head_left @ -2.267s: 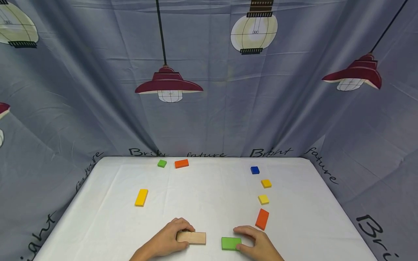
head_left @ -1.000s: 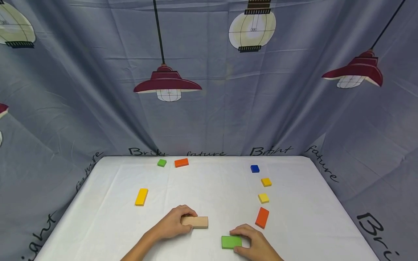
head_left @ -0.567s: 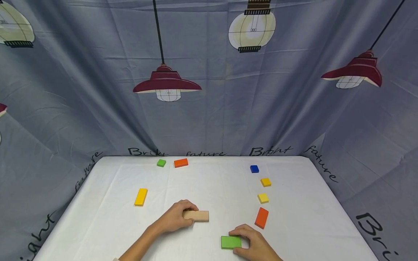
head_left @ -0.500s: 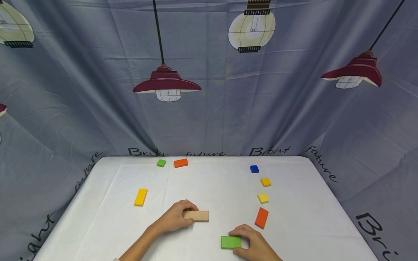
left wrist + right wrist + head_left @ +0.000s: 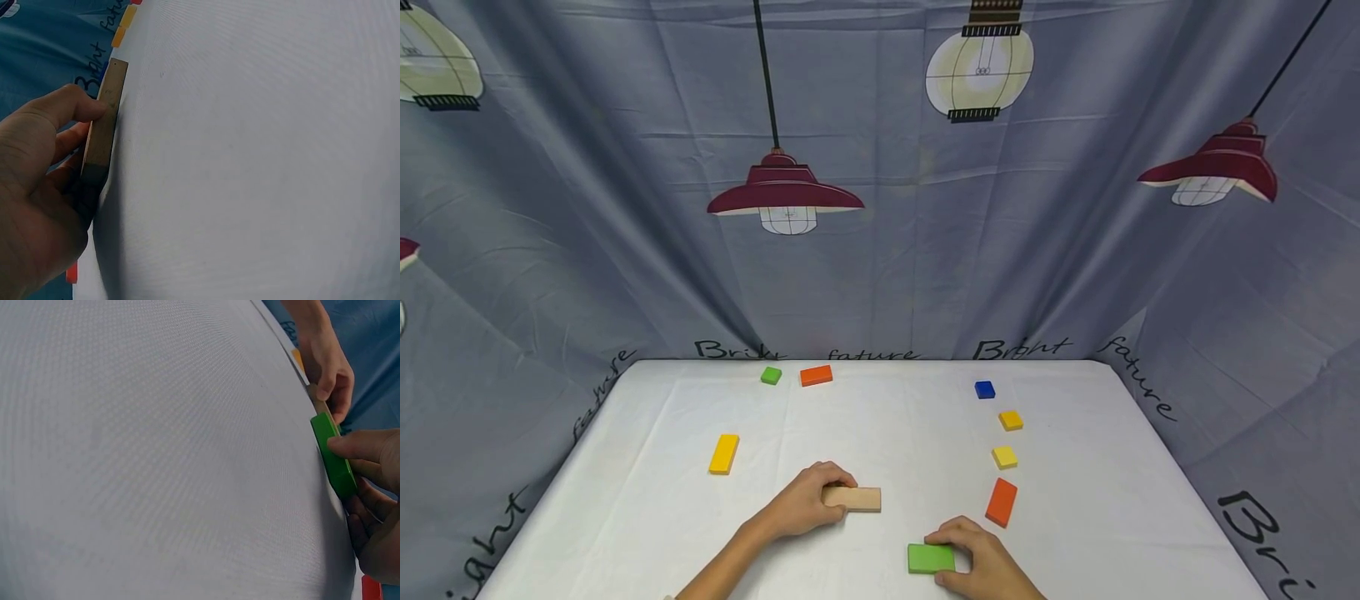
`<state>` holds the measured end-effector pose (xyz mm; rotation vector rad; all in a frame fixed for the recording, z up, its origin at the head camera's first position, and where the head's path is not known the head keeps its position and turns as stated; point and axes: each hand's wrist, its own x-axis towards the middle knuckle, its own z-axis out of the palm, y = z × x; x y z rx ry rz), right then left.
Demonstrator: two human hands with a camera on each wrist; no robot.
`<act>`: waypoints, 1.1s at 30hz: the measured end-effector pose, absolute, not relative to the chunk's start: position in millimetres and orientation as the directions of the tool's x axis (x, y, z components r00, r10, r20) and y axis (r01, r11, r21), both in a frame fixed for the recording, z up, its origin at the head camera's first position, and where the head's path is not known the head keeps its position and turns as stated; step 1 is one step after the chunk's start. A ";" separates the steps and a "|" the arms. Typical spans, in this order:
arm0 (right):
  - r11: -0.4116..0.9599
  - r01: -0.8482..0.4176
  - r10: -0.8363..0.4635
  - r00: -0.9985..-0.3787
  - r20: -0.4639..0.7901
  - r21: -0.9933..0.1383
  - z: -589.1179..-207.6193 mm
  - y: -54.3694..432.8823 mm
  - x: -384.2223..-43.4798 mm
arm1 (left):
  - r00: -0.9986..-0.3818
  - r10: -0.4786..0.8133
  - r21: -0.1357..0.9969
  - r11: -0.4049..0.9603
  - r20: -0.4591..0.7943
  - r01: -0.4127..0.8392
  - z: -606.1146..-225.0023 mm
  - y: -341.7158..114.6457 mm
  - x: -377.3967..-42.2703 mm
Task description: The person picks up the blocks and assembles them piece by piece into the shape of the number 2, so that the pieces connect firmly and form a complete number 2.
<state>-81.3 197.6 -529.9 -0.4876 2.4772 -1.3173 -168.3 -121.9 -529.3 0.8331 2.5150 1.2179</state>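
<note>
Here, the left hand (image 5: pixel 808 500) pinches one end of a wood block (image 5: pixel 859 499) between thumb and fingers, and the other end pokes out to their right. The right hand (image 5: pixel 981 557) holds a green block (image 5: pixel 929 559) the same way, with its other end poking out to the left. The two blocks are apart, and the wood one is farther from the person. Just past the right fingers, a bit to the right, lies an orange block (image 5: pixel 1001 502). Past that come a pale yellow square (image 5: pixel 1004 457), a darker yellow square (image 5: pixel 1011 420) and a blue block (image 5: pixel 985 389). To the left of the left fingers, a little farther out, lies a long yellow block (image 5: pixel 724 454). Well past those fingers, near the far edge of the white table (image 5: pixel 880 429), are a small green block (image 5: pixel 771 375) and a second orange block (image 5: pixel 816 376). Behind everything hangs a gray-blue curtain (image 5: pixel 880 292)
</note>
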 end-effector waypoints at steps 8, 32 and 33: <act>0.529 -0.174 -0.414 -0.907 -0.073 -0.831 -529.3 195.5 -81.3 | -0.816 0.576 0.779 0.491 0.047 0.391 -531.7 -122.8 -168.6; 0.586 -0.154 -0.316 -0.947 -0.050 -0.796 -521.9 176.7 -97.6 | -0.805 0.593 0.795 0.471 0.035 0.382 -529.8 -123.9 -169.3; 0.589 -0.154 -0.312 -0.949 -0.047 -0.793 -522.3 175.7 -98.8 | -0.804 0.593 0.794 0.471 0.037 0.384 -529.9 -123.9 -169.3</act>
